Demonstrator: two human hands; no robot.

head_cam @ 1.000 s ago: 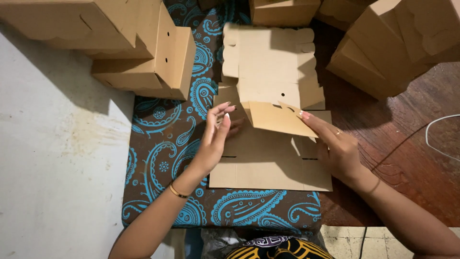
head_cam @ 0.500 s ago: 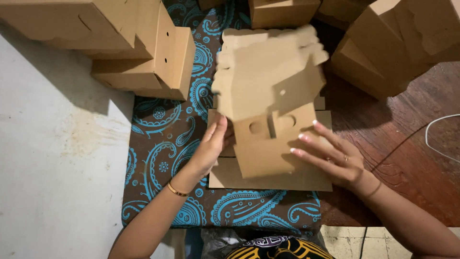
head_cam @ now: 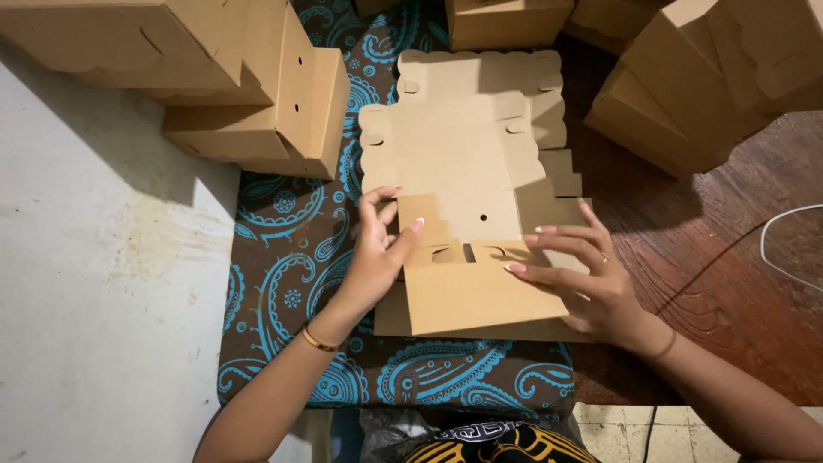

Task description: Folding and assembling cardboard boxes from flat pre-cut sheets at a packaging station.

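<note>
Left hand [head_cam: 377,257] pinched on the left flap of a flat brown cardboard box blank [head_cam: 467,214]; right hand [head_cam: 574,274] spread open, fingertips pressed on the folded front panel — no grip closed there. Blank laid atop a stack of flat blanks [head_cam: 549,330] on a blue paisley cloth [head_cam: 291,249]. Assembled cardboard boxes [head_cam: 257,111] stacked beyond — more at right, over the wooden worktop [head_cam: 746,283].

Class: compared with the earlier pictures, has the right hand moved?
Yes. The right hand has shifted slightly down and left over the flat cardboard sheet, away from the assembled boxes at upper right.
</note>
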